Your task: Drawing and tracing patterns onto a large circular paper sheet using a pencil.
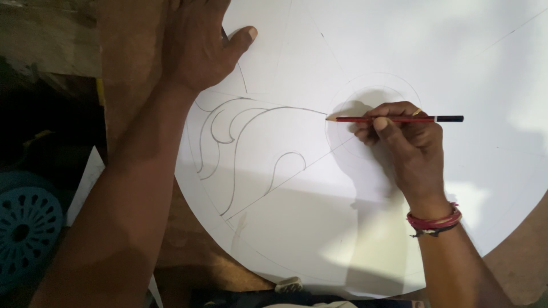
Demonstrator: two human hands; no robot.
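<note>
**Pencil at the line's end, on the round white sheet**

Pencil (pixel 394 119): red barrel, black cap end. Pinched in the right hand (pixel 408 142) between thumb and forefinger, other fingers curled under. Grip sits about mid-barrel.

Long axis: near level across the view. Point lies toward the person's left of the grip, black end sticks out to the right past the knuckles. Tip meets the paper where a long curved pencil line (pixel 285 108) runs in from the left, at the edge of the faint double circle (pixel 374 80) drawn near the sheet's middle. The hand's heel seems to rest on the sheet; its shadow falls just under the tip.

Ring on one right finger, red and dark bands (pixel 434 221) at the wrist.

Left hand (pixel 197 40): flat, fingers spread, thumb out, pressing the upper left edge of the sheet. Holds nothing, as far as I can see; something dark and thin shows beside the thumb, can't tell what. Well apart from the pencil. The right hand alone is at the tip.

Round white sheet (pixel 399 239): large disc, lying on a brown wooden surface (pixel 131 51). Leaf-like scroll curves (pixel 228 131) sketched on the left part, between the two hands. Straight faint rays cross the disc.

Outward: blue perforated plastic object (pixel 25 225) at the far left, low down. Small pale eraser-like lump (pixel 288 283) at the disc's near edge.
</note>
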